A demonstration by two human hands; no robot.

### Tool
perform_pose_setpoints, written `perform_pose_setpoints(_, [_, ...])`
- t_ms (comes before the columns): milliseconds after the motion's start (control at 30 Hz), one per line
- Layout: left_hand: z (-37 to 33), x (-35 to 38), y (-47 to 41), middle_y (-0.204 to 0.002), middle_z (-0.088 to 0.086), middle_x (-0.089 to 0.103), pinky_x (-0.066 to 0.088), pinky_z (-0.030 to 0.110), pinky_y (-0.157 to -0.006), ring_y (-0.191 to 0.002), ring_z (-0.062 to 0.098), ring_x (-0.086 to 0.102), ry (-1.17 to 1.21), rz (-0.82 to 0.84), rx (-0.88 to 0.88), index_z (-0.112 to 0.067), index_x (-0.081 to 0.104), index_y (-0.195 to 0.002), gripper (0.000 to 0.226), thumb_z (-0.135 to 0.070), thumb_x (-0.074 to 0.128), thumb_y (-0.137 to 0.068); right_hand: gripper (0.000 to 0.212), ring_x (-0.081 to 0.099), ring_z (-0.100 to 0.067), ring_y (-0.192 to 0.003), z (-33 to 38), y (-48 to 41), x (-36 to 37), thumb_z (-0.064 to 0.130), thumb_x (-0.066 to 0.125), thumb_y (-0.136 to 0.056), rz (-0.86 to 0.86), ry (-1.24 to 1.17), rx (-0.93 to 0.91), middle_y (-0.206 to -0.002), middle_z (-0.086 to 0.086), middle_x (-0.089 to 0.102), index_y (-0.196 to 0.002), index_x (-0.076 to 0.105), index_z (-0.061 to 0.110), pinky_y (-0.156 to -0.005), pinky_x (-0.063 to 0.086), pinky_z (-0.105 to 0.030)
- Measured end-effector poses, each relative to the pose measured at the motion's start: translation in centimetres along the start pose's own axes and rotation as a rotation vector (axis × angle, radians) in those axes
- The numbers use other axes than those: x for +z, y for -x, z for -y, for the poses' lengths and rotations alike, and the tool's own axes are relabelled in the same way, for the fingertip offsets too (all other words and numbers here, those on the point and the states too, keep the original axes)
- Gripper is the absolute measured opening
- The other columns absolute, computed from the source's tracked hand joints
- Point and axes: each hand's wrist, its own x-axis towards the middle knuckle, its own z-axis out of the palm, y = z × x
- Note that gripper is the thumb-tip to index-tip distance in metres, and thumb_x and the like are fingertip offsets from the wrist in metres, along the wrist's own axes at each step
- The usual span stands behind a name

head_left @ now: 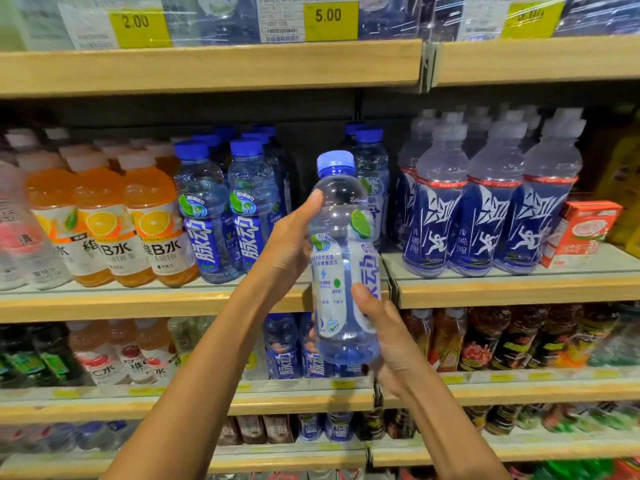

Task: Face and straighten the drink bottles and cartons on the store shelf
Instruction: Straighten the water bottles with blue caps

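I hold a blue-capped clear drink bottle (pixel 341 258) upright in front of the middle shelf (pixel 156 303), its label turned partly sideways. My left hand (pixel 287 247) grips its upper body from the left, thumb near the shoulder. My right hand (pixel 388 337) grips its lower part from the right, thumb on the label. On the shelf behind, two matching blue bottles (pixel 228 216) stand to the left and another (pixel 372 181) stands directly behind the held one. A gap lies between them.
Orange drink bottles (pixel 124 220) stand at the left, dark-blue labelled bottles (pixel 485 202) at the right, and a red carton (pixel 581 233) leans beside them. Price tags (pixel 329 20) hang on the shelf above. Lower shelves (pixel 519 393) hold more bottles.
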Motion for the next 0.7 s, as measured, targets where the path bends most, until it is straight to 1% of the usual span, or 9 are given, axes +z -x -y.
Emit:
perform_pose_setpoints(67, [-0.4,0.2,0.3,-0.1,0.018,0.065,0.046,0.032,-0.078,-0.09,0.025,0.056,-0.167,-0.156,0.084,-0.012,0.066,-0.104,0.052,-0.057,0.061,-0.081,0.05,0.07,-0.018,-0.095,0.6,0.1,0.2,0.053,0.078,-0.061,-0.043,0.172,-0.16,-0.101,0.0,0.074,-0.104,0.069,0.029,-0.082,0.057,-0.032])
perform_pose_setpoints(100, [-0.6,0.5,0.6,-0.097,0.013,0.066,0.048,0.029,-0.075,-0.088,0.023,0.057,-0.215,-0.206,0.139,-0.013,0.065,-0.101,0.04,-0.051,0.058,-0.086,0.04,0.071,-0.014,-0.09,0.8,0.1,0.2,0.05,0.075,-0.067,-0.073,0.236,-0.214,-0.097,0.004,0.075,-0.1,0.07,0.028,-0.073,0.056,-0.023])
perform_pose_setpoints(167, [-1.0,1.4,1.1,-0.1,0.008,0.069,0.05,0.03,-0.076,-0.092,0.019,0.064,-0.257,-0.225,0.197,-0.014,0.064,-0.101,0.033,-0.044,0.057,-0.09,0.043,0.071,-0.01,-0.082,0.7,0.0,0.2,0.053,0.076,-0.068,-0.185,0.326,-0.298,-0.089,0.006,0.074,-0.098,0.067,0.024,-0.063,0.051,-0.016])
perform_pose_setpoints(233, [-1.2,2.7,1.4,-0.103,0.007,0.069,0.051,0.029,-0.079,-0.091,0.012,0.065,-0.266,-0.211,0.189,-0.015,0.062,-0.106,0.04,-0.048,0.062,-0.084,0.053,0.069,-0.007,-0.078,0.2,-0.1,0.6,0.059,0.074,-0.062,-0.31,0.435,-0.372,-0.086,0.006,0.072,-0.1,0.062,0.024,-0.061,0.051,-0.017])
perform_pose_setpoints(333, [-0.7,4.4,1.4,-0.098,-0.005,0.069,0.053,0.018,-0.075,-0.083,0.002,0.066,-0.204,-0.298,0.191,-0.02,0.062,-0.104,0.037,-0.04,0.076,-0.077,0.054,0.06,0.009,-0.08,-0.7,0.2,1.2,0.068,0.066,-0.061,-0.446,0.656,-0.425,-0.087,0.017,0.064,-0.101,0.051,0.035,-0.061,0.046,-0.01])
perform_pose_setpoints(433, [-0.1,4.8,1.0,-0.087,0.002,0.071,0.054,0.027,-0.074,-0.076,0.01,0.066,-0.138,-0.42,0.196,-0.008,0.067,-0.099,0.034,-0.027,0.082,-0.074,0.062,0.053,0.014,-0.08,-1.7,0.6,1.4,0.068,0.063,-0.064,-0.499,0.779,-0.458,-0.087,0.019,0.055,-0.108,0.046,0.027,-0.056,0.041,-0.007])
perform_pose_setpoints(533, [0.2,4.3,0.6,-0.075,-0.002,0.07,0.054,0.027,-0.068,-0.069,0.011,0.064,-0.061,-0.462,0.181,-0.015,0.07,-0.085,0.018,-0.019,0.082,-0.072,0.066,0.058,0.008,-0.093,-2.2,0.8,0.4,0.056,0.069,-0.074,-0.362,0.702,-0.416,-0.108,0.01,0.061,-0.125,0.046,0.02,-0.07,0.045,-0.007])
perform_pose_setpoints(633, [0.0,3.2,0.4,-0.073,0.0,0.07,0.053,0.031,-0.067,-0.067,0.015,0.064,0.034,-0.363,0.151,-0.017,0.072,-0.079,0.009,-0.015,0.078,-0.072,0.072,0.059,-0.008,-0.114,-1.3,0.9,-1.1,0.06,0.067,-0.071,-0.196,0.442,-0.262,-0.124,0.009,0.061,-0.132,0.046,0.027,-0.097,0.049,-0.031])
perform_pose_setpoints(700, [-0.4,2.1,0.2,-0.079,0.005,0.07,0.054,0.035,-0.07,-0.068,0.02,0.065,0.138,-0.213,0.077,-0.013,0.071,-0.085,0.022,-0.02,0.078,-0.065,0.076,0.058,-0.016,-0.12,-0.3,0.8,-2.3,0.065,0.066,-0.068,-0.044,0.165,-0.112,-0.128,0.003,0.062,-0.13,0.053,0.025,-0.1,0.048,-0.037])
